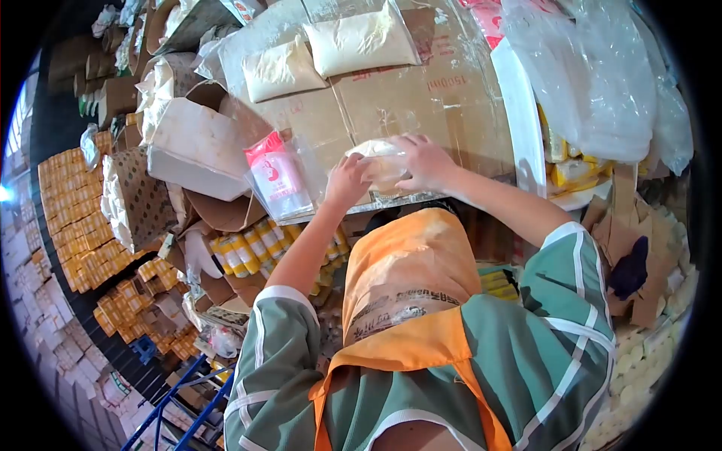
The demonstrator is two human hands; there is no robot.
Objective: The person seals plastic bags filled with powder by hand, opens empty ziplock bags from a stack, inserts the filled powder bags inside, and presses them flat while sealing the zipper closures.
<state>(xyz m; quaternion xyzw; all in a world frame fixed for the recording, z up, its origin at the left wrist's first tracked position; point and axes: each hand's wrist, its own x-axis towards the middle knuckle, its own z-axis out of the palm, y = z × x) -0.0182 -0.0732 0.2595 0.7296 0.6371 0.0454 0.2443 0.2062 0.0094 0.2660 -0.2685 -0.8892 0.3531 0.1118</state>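
Observation:
A small clear plastic bag of pale powder (382,167) lies at the near edge of the cardboard-covered table, between my hands. My left hand (347,182) grips its left side with bent fingers. On the other side, my right hand (427,162) holds the bag's right end, thumb low and fingers over the top. Left of my left hand is a stack of flat printed pouches, pink and clear (278,174). Two filled bags of powder, one larger (362,41) and one smaller (282,71), lie flat at the far side of the table.
Worn cardboard (470,113) covers the tabletop. Clear plastic bags (594,83) hang over a white box holding yellow packets at right. Open cartons (199,143) crowd the left side. Yellow-wrapped packs (252,248) sit below the table edge, and a blue metal frame (184,406) stands lower left.

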